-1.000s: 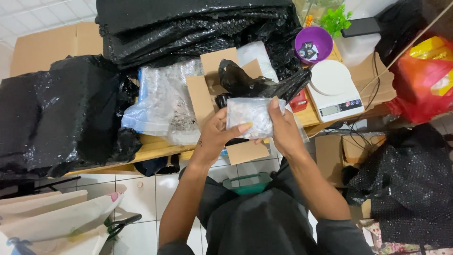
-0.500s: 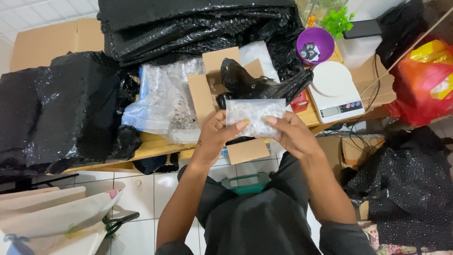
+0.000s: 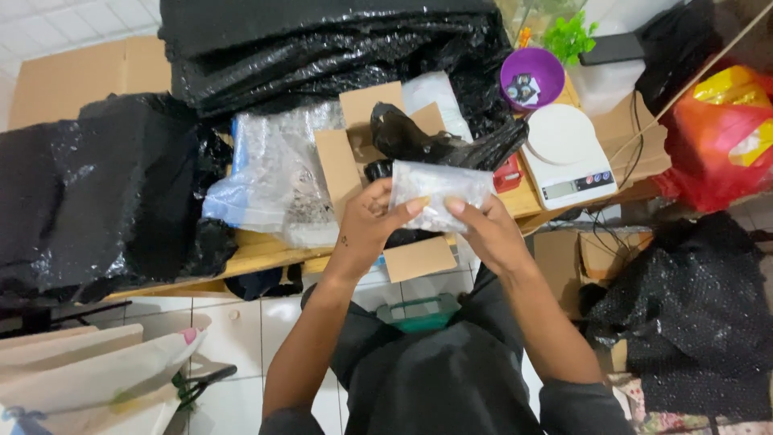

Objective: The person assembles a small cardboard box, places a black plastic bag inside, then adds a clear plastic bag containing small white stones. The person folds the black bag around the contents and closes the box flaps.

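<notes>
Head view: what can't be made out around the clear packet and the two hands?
- Small clear packet: contents blurred, too small to tell.
- Left hand and right hand: palms hidden behind their backs, so the grip underneath is unseen.
- Open cardboard box: inside covered by the packet and a black bag.
- Purple bowl: contents too small.
</notes>
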